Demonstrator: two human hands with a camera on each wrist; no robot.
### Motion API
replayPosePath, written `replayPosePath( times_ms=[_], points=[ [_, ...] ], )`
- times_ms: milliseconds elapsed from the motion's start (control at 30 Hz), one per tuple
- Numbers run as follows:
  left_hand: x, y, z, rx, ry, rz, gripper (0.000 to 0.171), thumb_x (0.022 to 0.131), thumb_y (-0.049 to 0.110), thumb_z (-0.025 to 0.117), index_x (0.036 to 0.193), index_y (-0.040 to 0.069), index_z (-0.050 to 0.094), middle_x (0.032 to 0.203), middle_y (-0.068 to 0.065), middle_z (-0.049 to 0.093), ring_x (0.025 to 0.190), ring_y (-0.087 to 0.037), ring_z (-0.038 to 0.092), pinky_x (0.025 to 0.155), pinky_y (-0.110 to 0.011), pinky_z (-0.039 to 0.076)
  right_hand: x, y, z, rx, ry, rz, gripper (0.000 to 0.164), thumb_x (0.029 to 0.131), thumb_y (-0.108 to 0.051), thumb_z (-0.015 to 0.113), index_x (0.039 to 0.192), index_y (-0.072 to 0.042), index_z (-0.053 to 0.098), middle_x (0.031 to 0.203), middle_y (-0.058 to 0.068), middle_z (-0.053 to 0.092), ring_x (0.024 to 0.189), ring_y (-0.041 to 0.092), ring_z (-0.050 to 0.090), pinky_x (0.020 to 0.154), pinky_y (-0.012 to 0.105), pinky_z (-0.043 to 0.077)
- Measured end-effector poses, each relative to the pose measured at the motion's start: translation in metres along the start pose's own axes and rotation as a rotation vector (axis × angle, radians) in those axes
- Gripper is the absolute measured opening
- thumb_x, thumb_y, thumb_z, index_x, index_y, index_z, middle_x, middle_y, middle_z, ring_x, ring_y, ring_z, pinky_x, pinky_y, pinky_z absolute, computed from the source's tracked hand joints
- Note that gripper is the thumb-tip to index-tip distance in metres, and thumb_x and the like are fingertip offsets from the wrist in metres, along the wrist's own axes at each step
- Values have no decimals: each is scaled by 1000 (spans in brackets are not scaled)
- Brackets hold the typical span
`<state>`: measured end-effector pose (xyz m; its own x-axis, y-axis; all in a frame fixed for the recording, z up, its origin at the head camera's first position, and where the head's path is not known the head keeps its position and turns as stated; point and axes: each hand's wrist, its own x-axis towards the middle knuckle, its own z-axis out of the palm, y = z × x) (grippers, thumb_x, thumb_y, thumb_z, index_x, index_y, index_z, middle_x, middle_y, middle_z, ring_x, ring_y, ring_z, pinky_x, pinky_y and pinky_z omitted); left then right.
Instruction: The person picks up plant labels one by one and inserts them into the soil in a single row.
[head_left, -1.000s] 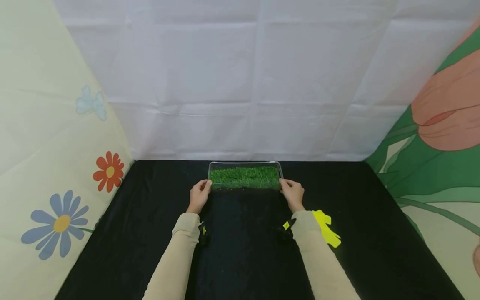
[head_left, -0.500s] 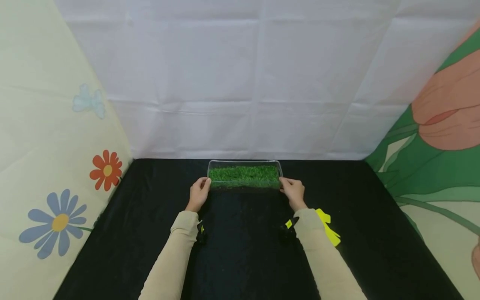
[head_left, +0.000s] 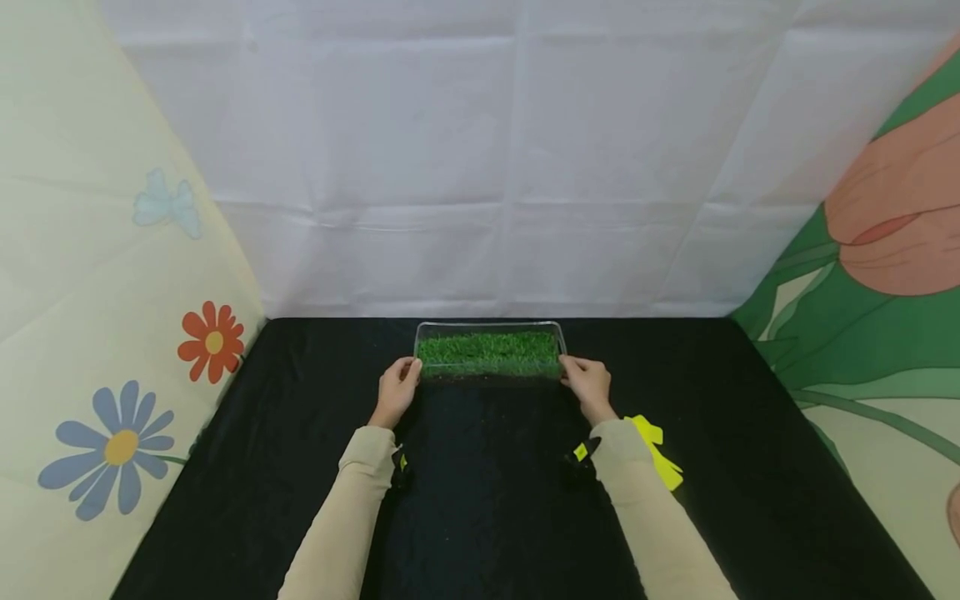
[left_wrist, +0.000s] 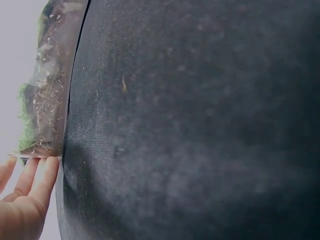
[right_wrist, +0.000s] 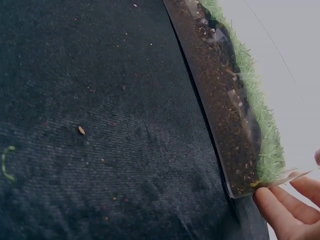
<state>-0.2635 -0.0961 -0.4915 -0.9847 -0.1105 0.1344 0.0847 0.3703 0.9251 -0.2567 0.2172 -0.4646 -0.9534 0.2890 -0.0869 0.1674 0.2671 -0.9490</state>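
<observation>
A clear rectangular plastic container (head_left: pixel 486 368) stands at the far side of the black-covered table, filled with dark soil (right_wrist: pixel 225 110) under short green grass (head_left: pixel 487 346). My left hand (head_left: pixel 395 390) grips its left end, thumb at the front corner. In the left wrist view, several fingertips (left_wrist: pixel 49 165) rest against the end wall near the bottom. My right hand (head_left: pixel 589 385) holds the opposite end. Its fingertips (right_wrist: pixel 264 196) touch the low corner in the right wrist view, beneath the rim. The container's base sits right at the black cloth.
A bright yellow glove (head_left: pixel 658 458) lies beside my right forearm, partly hidden by the sleeve. Small crumbs, a seed-like bit (right_wrist: pixel 81 130) and a green sprig (right_wrist: pixel 7 162) are scattered on the black cloth (head_left: pixel 480 500). A white cloth backdrop (head_left: pixel 450 167) rises right behind the container.
Both hands stay at the container's ends, and the container keeps its place. My right forearm has shifted slightly to the right; the view itself moves a little.
</observation>
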Motion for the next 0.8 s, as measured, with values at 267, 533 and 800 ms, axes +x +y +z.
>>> replayPosePath(
  times_ms=[267, 533, 800],
  points=[
    [-3, 5, -2, -16, -23, -18, 33, 95, 22, 49, 114, -5, 56, 93, -18, 61, 85, -30, 60, 77, -42, 48, -2, -2, -3, -20, -4, -10, 37, 89, -27, 56, 110, 2, 64, 110, 22, 60, 96, 30, 61, 77, 34, 51],
    [-6, 7, -6, -39, -29, -18, 33, 95, 22, 49, 113, -4, 57, 92, -17, 61, 85, -29, 59, 77, -42, 48, -5, -6, -4, -36, 0, -25, 34, 89, -27, 56, 103, 3, 67, 104, 20, 62, 93, 29, 62, 76, 33, 52],
    [-10, 10, -9, -75, -44, -46, 33, 95, 22, 49, 115, -3, 56, 95, -18, 60, 88, -29, 59, 80, -41, 49, -11, -12, -6, -58, 16, -30, 35, 88, -26, 57, 106, 2, 66, 105, 21, 62, 91, 29, 63, 74, 32, 52]
  ],
)
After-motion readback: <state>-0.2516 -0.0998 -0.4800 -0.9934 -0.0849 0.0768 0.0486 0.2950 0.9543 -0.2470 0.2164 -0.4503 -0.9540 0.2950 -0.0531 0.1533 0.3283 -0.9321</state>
